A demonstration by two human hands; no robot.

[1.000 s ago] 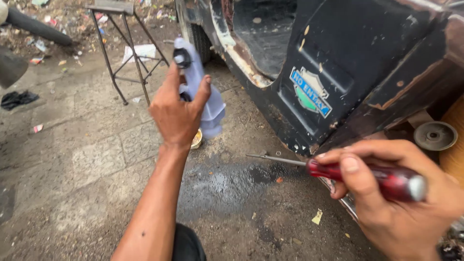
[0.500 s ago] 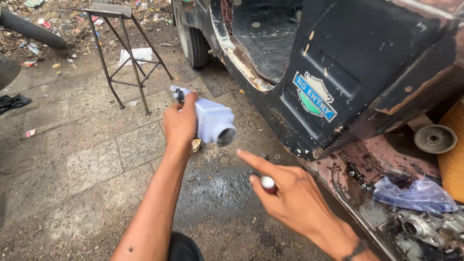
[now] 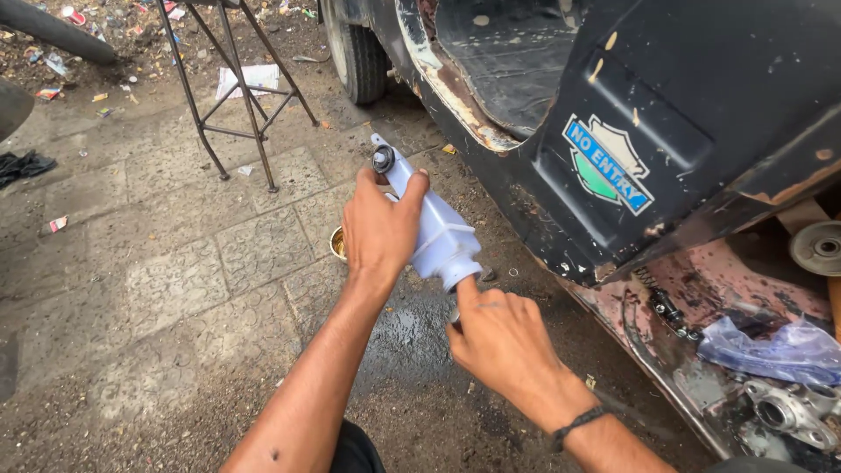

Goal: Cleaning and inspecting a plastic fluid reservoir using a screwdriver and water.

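White plastic reservoir gripped by left hand; right hand touching neck.

Paved ground, metal stool, litter, wet patch

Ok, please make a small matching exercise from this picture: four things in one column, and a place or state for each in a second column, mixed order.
Things:
1. pale plastic container
2. metal stool frame
3. clear plastic bag
4. wet patch

Places or states:
A. lying crumpled on the rusty vehicle floor at the right
B. held in the left hand, with the right hand at its lower opening
C. standing on the paved ground at the upper left
D. on the ground below the hands

Pairs: 1-B, 2-C, 3-A, 4-D
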